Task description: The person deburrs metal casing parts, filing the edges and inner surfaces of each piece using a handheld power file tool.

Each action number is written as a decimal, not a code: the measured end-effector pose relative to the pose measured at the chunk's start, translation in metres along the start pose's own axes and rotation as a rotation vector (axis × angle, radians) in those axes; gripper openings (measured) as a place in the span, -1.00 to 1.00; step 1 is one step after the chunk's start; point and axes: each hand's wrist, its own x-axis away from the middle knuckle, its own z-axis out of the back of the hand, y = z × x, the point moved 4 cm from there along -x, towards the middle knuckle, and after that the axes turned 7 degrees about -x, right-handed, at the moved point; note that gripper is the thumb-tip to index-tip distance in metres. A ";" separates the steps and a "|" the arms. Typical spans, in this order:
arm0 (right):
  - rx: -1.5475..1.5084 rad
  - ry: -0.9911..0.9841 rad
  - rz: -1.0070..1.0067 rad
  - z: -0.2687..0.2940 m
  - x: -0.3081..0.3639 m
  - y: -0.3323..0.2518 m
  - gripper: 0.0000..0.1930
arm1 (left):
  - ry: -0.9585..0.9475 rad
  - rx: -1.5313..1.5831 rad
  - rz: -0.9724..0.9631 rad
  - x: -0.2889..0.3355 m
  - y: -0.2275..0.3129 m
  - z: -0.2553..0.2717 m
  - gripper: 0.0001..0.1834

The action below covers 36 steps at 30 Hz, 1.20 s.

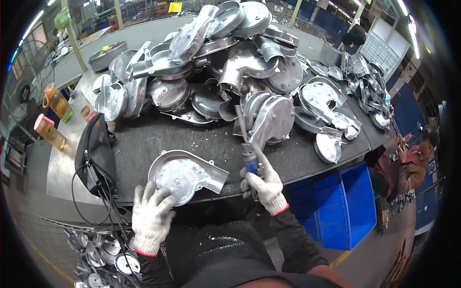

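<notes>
A silver metal blower housing (175, 175), snail-shaped with a side spout, lies with its hollow side up on the black-topped bench near the front edge. My left hand (152, 218), in a white knit glove with a red cuff, rests fingers apart against its lower left rim. To the right, my right hand (265, 186), gloved alike, is closed around a blue-bodied hand tool (250, 162). The tool's long narrow metal blade points up and away, toward the heaped castings and apart from the housing. Whether the blade is a file or a scraper, I cannot tell.
Similar castings form a tall heap (192, 72) behind, with more at the right. A black bag (93, 161) with cables stands at the left, beside drink bottles (50, 132). Blue bins (343, 209) sit below right; a person (415, 163) is beyond them. Castings fill a basket (103, 257) below left.
</notes>
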 end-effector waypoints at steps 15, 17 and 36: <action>0.748 -0.011 -0.499 0.047 0.129 -0.018 -0.13 | 0.165 0.392 0.227 0.000 -0.024 -0.045 -0.50; 0.619 0.006 -0.532 0.043 0.131 -0.026 -0.13 | 0.150 0.515 0.319 0.003 -0.023 -0.051 -0.48; 1.038 -0.298 -0.571 -0.005 0.123 -0.026 -0.24 | 0.081 0.591 0.409 0.001 -0.027 -0.059 -0.41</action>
